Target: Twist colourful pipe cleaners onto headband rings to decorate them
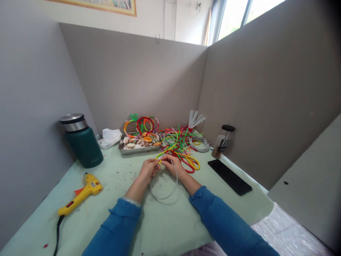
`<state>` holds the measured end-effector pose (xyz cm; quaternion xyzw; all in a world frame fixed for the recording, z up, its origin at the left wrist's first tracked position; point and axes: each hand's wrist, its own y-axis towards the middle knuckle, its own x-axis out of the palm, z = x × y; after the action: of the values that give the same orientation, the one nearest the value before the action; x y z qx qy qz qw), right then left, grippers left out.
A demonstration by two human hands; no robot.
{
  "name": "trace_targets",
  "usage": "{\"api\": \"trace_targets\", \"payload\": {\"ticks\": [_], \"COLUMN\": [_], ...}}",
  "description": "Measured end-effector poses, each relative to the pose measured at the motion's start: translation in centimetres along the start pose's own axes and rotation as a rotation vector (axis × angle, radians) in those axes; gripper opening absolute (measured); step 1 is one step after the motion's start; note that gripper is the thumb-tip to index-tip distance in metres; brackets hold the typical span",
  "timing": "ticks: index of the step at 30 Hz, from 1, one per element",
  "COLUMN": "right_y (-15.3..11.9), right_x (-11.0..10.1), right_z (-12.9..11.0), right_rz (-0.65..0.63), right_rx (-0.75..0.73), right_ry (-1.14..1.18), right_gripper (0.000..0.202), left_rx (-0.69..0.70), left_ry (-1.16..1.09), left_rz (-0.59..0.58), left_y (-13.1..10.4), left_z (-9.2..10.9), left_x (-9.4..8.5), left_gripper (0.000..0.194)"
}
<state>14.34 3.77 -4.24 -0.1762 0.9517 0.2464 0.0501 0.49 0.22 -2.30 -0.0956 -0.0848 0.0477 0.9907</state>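
Observation:
Before me a thin grey wire ring (176, 181) hangs just above the table, its upper part between my two hands. My left hand (149, 170) is closed in a pinch on the ring. Fingers of my right hand (172, 164) pinch a yellow pipe cleaner (160, 162) where it meets the ring, close against the left fingertips. Exactly how the yellow strand wraps the wire is too small to tell. Behind the hands lies a tangled heap of coloured pipe cleaners (181, 140), red, green and yellow, which partly overlaps the right hand in view.
At the left are a yellow hot glue gun (80, 197) with a black cord and a green bottle (84, 147). A metal tray (141, 151) of shells, with coloured rings (145, 125), stands at the back. Grey coiled wire (201, 145), a clear jar (222, 142) and a black slab (229, 177) are right.

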Motion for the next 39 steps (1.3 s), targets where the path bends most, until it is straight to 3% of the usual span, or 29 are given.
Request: {"api": "trace_targets", "payload": {"ticks": [5, 11, 20, 24, 29, 39], "right_y": [0.0, 0.1, 0.3, 0.3, 0.2, 0.1], "right_x": [0.0, 0.0, -0.3, -0.3, -0.3, -0.2], "right_z": [-0.3, 0.1, 0.1, 0.1, 0.2, 0.0], "right_rz": [0.004, 0.043, 0.131, 0.123, 0.114, 0.031], "right_rx": [-0.009, 0.020, 0.068, 0.072, 0.072, 0.130], "right_ry": [-0.017, 0.020, 0.105, 0.116, 0.097, 0.142], "right_gripper": [0.014, 0.016, 0.019, 0.019, 0.020, 0.037], "left_rx": [0.046, 0.221, 0.602, 0.651, 0.709, 0.977], "left_ry": [0.044, 0.172, 0.631, 0.742, 0.772, 0.650], "left_rz": [0.136, 0.132, 0.182, 0.210, 0.227, 0.183], "left_y": [0.0, 0.3, 0.4, 0.2, 0.1, -0.9], "left_z": [-0.1, -0.4, -0.5, -0.3, -0.2, 0.2], "left_x": [0.3, 0.4, 0.3, 0.4, 0.4, 0.8], "left_gripper": [0.033, 0.027, 0.024, 0.020, 0.016, 0.017]}}
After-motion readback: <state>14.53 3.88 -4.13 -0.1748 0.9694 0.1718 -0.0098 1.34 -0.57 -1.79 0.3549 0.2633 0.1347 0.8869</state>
